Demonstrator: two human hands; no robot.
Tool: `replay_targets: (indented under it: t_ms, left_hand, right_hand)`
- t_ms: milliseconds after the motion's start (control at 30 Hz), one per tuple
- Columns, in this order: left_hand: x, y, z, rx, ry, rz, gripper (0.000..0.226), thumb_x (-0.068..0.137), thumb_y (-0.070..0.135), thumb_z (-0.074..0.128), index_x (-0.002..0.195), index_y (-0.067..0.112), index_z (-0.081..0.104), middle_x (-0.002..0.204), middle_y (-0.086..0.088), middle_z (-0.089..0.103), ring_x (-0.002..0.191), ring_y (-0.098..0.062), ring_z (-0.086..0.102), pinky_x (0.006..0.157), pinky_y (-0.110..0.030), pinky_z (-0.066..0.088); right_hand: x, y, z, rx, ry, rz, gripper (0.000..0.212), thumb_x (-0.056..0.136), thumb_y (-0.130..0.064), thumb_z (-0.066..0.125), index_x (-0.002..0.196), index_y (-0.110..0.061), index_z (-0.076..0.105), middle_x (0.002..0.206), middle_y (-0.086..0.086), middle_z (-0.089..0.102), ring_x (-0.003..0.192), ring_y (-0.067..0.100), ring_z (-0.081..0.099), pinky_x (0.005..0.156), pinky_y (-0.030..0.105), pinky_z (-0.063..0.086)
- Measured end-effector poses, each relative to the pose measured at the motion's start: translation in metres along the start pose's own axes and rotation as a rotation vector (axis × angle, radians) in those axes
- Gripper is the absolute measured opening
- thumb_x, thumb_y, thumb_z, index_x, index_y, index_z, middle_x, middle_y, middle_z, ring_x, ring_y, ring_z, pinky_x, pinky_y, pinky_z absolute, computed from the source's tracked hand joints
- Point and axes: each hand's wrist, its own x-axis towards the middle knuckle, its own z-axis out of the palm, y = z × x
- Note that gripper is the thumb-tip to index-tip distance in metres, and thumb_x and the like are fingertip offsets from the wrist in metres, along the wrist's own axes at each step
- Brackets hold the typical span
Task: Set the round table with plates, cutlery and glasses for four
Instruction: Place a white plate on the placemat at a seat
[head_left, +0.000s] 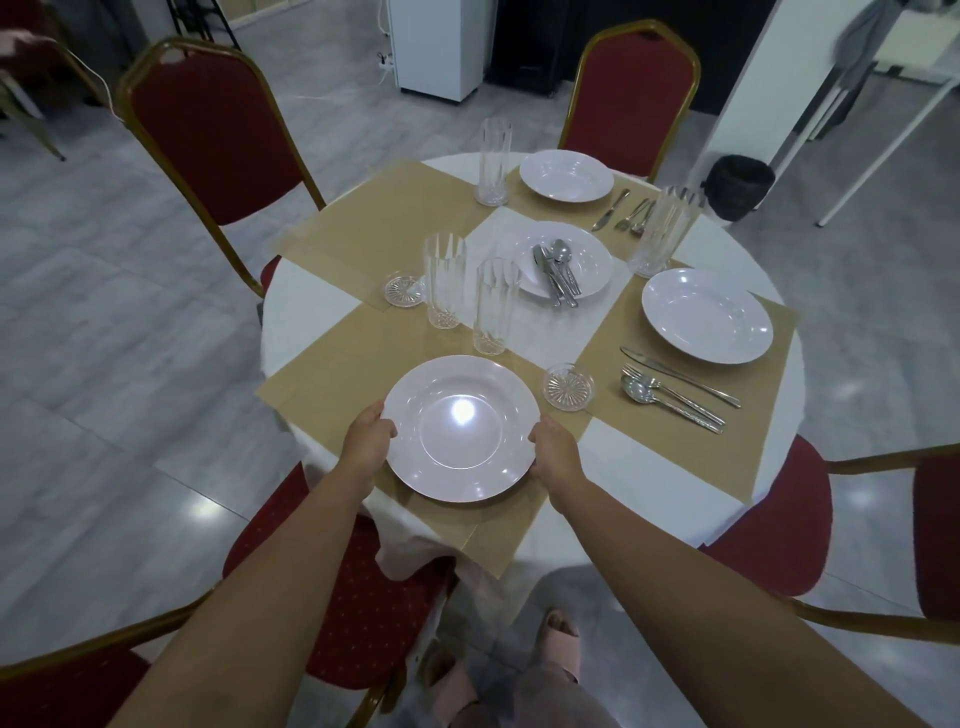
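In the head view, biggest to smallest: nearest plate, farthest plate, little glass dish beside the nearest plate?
1. Nearest round white plate, though closeness enlarges it.
2. Farthest round white plate.
3. Small round cut-glass dish.

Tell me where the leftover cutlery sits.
Head view: the leftover cutlery lies piled on the centre plate, mid-table, right of the tall glass standing beyond the near plate.

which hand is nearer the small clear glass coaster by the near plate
Right. The right hand grips the round white plate at its right rim, just short of the small clear glass coaster; the left hand grips the opposite rim.
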Motion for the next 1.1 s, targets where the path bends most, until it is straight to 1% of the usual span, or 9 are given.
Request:
replay_targets:
  t_ms: [133,233,300,433,733,800,900,1000,1100]
  left_hand:
    - [0.000,0.000,0.000,0.021,-0.013,-0.006,0.061,0.089,0.001,0.042,0.148,0.015,0.033,0.146,-0.001,0.043,0.129,-0.022,0.043,0.105,-0.033,0.037]
    - [0.000,0.001,0.001,0.014,-0.026,0.001,0.059,0.089,-0.001,0.041,0.146,0.013,0.035,0.138,0.002,0.047,0.120,-0.019,0.045,0.098,-0.029,0.036]
    - [0.001,0.000,0.000,0.024,-0.037,-0.016,0.060,0.088,0.000,0.041,0.146,0.014,0.036,0.135,0.005,0.047,0.123,-0.021,0.045,0.100,-0.030,0.036]
    - [0.014,-0.009,-0.006,0.047,-0.050,-0.021,0.065,0.079,0.008,0.044,0.143,0.022,0.042,0.139,0.002,0.051,0.125,-0.023,0.048,0.109,-0.043,0.040]
    - [0.005,-0.002,-0.001,0.075,-0.025,0.020,0.061,0.086,0.004,0.043,0.145,0.017,0.038,0.139,0.001,0.049,0.122,-0.022,0.047,0.099,-0.034,0.041]
    - [0.004,-0.002,0.001,0.118,-0.008,0.052,0.057,0.087,0.006,0.043,0.143,0.017,0.039,0.136,0.003,0.050,0.114,-0.019,0.049,0.093,-0.032,0.041]
    - [-0.003,0.000,0.007,0.249,0.101,0.165,0.050,0.091,0.007,0.042,0.140,0.015,0.039,0.129,0.002,0.050,0.104,-0.017,0.049,0.086,-0.029,0.039]
    - [-0.004,0.007,0.019,0.353,0.189,0.298,0.049,0.090,0.008,0.044,0.139,0.014,0.042,0.140,-0.003,0.047,0.119,-0.023,0.051,0.093,-0.029,0.040]
    - [0.001,0.018,0.036,0.453,0.181,0.363,0.046,0.090,0.012,0.048,0.136,0.017,0.045,0.140,-0.003,0.048,0.121,-0.025,0.051,0.100,-0.037,0.043]
  right_hand:
    - [0.004,-0.001,-0.001,-0.009,-0.014,0.004,0.026,0.083,-0.008,0.036,0.078,-0.025,0.055,0.078,-0.004,0.052,0.074,0.019,0.048,0.066,0.030,0.038]
    - [0.005,-0.003,-0.002,-0.032,-0.013,-0.005,0.027,0.083,-0.009,0.036,0.088,-0.023,0.059,0.079,-0.005,0.053,0.076,0.019,0.048,0.068,0.031,0.039]
    - [0.006,-0.003,-0.002,-0.042,-0.014,-0.007,0.029,0.083,-0.010,0.036,0.093,-0.024,0.060,0.079,-0.005,0.054,0.076,0.019,0.048,0.067,0.030,0.039]
    - [0.006,-0.004,-0.002,-0.044,-0.008,-0.009,0.028,0.084,-0.009,0.037,0.081,-0.029,0.056,0.077,-0.007,0.052,0.075,0.017,0.048,0.062,0.027,0.038]
    - [0.013,-0.001,-0.003,-0.083,0.027,-0.048,0.029,0.087,-0.006,0.037,0.071,-0.026,0.050,0.071,-0.005,0.049,0.067,0.014,0.044,0.059,0.026,0.033]
    - [0.014,-0.001,-0.004,-0.146,0.053,-0.079,0.027,0.089,-0.007,0.037,0.072,-0.024,0.051,0.072,-0.004,0.050,0.068,0.014,0.044,0.058,0.026,0.033]
    - [0.018,0.000,-0.007,-0.285,0.106,-0.141,0.023,0.092,-0.014,0.036,0.091,-0.017,0.060,0.088,-0.001,0.061,0.080,0.016,0.054,0.065,0.028,0.040]
    - [0.024,-0.005,-0.015,-0.332,0.201,-0.159,0.028,0.095,-0.023,0.041,0.114,-0.018,0.061,0.106,-0.001,0.064,0.097,0.020,0.057,0.079,0.031,0.042]
    - [0.034,-0.018,-0.029,-0.299,0.279,-0.196,0.032,0.096,-0.018,0.043,0.122,-0.015,0.061,0.115,0.002,0.063,0.098,0.018,0.054,0.083,0.027,0.038]
